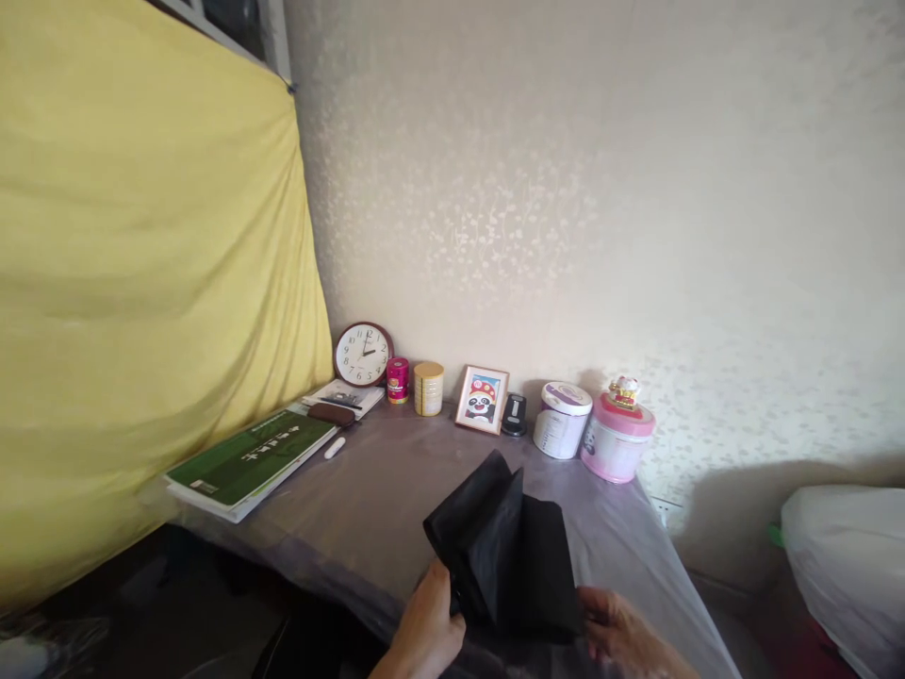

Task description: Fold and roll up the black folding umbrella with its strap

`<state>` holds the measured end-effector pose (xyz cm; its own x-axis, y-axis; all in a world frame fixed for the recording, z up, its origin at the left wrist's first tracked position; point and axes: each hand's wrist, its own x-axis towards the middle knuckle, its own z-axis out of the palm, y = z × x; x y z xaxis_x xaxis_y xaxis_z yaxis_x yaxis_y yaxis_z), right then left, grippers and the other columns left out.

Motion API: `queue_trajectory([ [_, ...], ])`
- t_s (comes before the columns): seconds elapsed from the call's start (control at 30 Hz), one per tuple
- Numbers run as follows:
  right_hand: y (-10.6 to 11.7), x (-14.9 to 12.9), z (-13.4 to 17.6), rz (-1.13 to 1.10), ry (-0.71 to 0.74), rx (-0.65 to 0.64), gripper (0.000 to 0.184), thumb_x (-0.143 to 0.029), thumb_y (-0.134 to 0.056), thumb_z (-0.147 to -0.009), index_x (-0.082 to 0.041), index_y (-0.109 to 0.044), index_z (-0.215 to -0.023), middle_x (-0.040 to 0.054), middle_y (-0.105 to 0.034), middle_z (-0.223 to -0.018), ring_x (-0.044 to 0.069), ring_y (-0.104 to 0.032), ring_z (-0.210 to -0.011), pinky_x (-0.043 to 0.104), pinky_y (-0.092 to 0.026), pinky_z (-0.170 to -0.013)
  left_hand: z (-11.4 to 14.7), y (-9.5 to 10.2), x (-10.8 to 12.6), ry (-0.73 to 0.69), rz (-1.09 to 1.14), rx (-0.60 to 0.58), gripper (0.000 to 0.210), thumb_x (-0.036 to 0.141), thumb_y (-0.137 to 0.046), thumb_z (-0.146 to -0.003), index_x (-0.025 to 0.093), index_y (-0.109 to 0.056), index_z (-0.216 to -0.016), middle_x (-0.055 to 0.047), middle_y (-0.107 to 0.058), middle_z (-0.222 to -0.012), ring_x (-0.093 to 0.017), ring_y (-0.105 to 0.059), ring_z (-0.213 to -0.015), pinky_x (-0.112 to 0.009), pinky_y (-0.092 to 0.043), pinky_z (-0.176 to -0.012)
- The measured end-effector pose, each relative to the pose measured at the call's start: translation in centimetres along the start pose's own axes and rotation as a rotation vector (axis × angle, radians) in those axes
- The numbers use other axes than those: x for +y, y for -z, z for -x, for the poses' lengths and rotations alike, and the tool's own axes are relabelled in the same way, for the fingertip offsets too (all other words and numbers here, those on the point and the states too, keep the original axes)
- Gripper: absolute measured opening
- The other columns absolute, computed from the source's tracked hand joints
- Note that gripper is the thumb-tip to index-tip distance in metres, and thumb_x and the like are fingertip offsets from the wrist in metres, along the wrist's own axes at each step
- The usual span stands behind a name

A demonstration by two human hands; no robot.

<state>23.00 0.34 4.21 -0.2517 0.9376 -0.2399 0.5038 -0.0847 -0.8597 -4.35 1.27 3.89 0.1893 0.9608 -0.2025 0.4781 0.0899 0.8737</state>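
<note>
A black folded thing of thin, flexible sheet [505,556], perhaps a bag, is held over the table's front part. Its folds stand apart at the top, and its exact kind cannot be made out. My left hand [430,624] is closed on its lower left edge, thumb towards me. At the lower right corner, my right hand [626,630] pinches the edge with bent fingers. The lower side of the black thing is hidden from view.
Along the wall stand a clock [363,354], a pink can [397,381], a yellow can [428,389], a panda picture frame [482,400], a white tub [562,421] and a pink tub [617,438] topped by a figurine. A green book [255,455] lies left on the table [374,500].
</note>
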Motion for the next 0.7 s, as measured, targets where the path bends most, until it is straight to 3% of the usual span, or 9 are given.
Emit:
queue_trajectory([
  [0.07,0.7,1.3,1.0,0.123,-0.016,0.051,0.015,-0.02,-0.045,-0.071,-0.02,-0.059,-0.066,-0.0016,-0.058,-0.053,0.011,-0.055,-0.049,0.018,-0.039,-0.046,0.2,-0.2,0.2,-0.042,-0.144,0.018,0.074,0.006,-0.05,-0.061,0.019,-0.031,-0.131,-0.011,-0.046,-0.128,-0.019,-0.058,-0.098,-0.028,-0.043,-0.083],
  [0.17,1.8,1.9,2.1,0.344,0.016,0.18,0.02,-0.029,-0.047,-0.076,-0.021,-0.062,-0.066,0.0006,-0.065,-0.061,0.015,-0.062,-0.059,0.022,-0.047,-0.056,0.6,-0.4,0.3,-0.053,-0.384,-0.007,0.079,0.008,-0.05,-0.064,0.019,-0.022,-0.137,-0.012,-0.038,-0.136,-0.02,-0.057,-0.1,-0.029,-0.042,-0.087],
  [0.27,2.5,-0.2,2.4,0.432,0.134,0.461,0.026,-0.04,-0.047,-0.08,-0.023,-0.066,-0.085,0.0037,-0.07,-0.086,0.018,-0.066,-0.076,0.024,-0.051,-0.068,0.7,-0.2,0.1,-0.065,-0.459,-0.046,0.081,0.012,-0.051,-0.067,0.019,-0.015,-0.14,-0.011,-0.035,-0.139,-0.019,-0.055,-0.105,-0.026,-0.041,-0.089],
  [0.37,2.2,-3.8,1.4,0.478,0.315,0.612,0.028,-0.042,-0.045,-0.084,-0.025,-0.062,-0.098,0.0045,-0.068,-0.096,0.019,-0.065,-0.085,0.025,-0.052,-0.073,0.5,-0.1,-0.4,-0.094,-0.448,-0.065,0.085,0.014,-0.052,-0.067,0.019,-0.01,-0.141,-0.011,-0.032,-0.142,-0.019,-0.051,-0.112,-0.024,-0.039,-0.092],
  [0.47,0.8,-6.7,-0.8,0.588,0.497,0.573,0.03,-0.035,-0.044,-0.087,-0.028,-0.055,-0.114,0.0047,-0.064,-0.105,0.018,-0.063,-0.092,0.029,-0.051,-0.081,0.3,-0.4,-1.1,-0.133,-0.398,-0.04,0.089,0.013,-0.052,-0.066,0.02,-0.006,-0.141,-0.009,-0.031,-0.143,-0.019,-0.045,-0.12,-0.024,-0.037,-0.095],
  [0.57,-0.5,-7.9,-3.2,0.717,0.53,0.493,0.035,-0.028,-0.04,-0.089,-0.029,-0.049,-0.122,0.005,-0.062,-0.105,0.017,-0.064,-0.085,0.028,-0.052,-0.073,0.3,-0.9,-1.5,-0.176,-0.386,-0.003,0.091,0.011,-0.052,-0.063,0.019,-0.007,-0.141,-0.01,-0.03,-0.144,-0.021,-0.04,-0.125,-0.025,-0.035,-0.098],
  [0.7,-1.3,-8.0,-5.7,0.828,0.543,0.522,0.031,-0.025,-0.033,-0.091,-0.027,-0.054,-0.113,0.004,-0.064,-0.094,0.015,-0.064,-0.072,0.024,-0.049,-0.06,0.3,-1.6,-1.5,-0.161,-0.418,-0.006,0.092,0.006,-0.051,-0.061,0.019,-0.008,-0.141,-0.012,-0.031,-0.144,-0.022,-0.051,-0.115,-0.026,-0.041,-0.091],
])
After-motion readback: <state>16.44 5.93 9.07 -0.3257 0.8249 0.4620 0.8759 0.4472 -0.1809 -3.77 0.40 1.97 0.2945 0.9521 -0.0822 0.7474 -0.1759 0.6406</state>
